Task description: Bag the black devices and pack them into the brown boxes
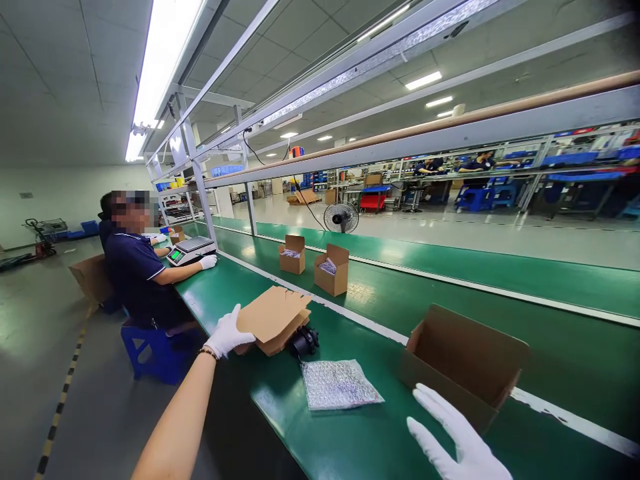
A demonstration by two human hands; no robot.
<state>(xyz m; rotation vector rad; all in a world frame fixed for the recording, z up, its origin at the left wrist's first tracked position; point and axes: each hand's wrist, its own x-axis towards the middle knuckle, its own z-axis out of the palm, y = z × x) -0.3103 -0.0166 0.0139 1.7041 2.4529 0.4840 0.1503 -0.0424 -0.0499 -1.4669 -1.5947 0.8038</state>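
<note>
At the left end of a stack of flattened cardboard boxes [274,315], my gloved left hand [229,335] grips the edge, its thumb over the near side; its other fingers are partly hidden. A black corded device [303,341] lies against the stack's right side. Nearer to me lies a silvery bubble-wrap pouch [341,385]. My gloved right hand [457,437] is open, fingers spread, holding nothing. Just beyond it stands an open brown cardboard box [463,363], whose visible inside shows no contents.
Two small open boxes [331,277] with wrapped contents stand farther along the green bench [380,347]. A weighing scale [193,248] sits by a co-worker [133,273] seated at the left. A metal frame rises over the bench, and a fan [341,217] stands behind it.
</note>
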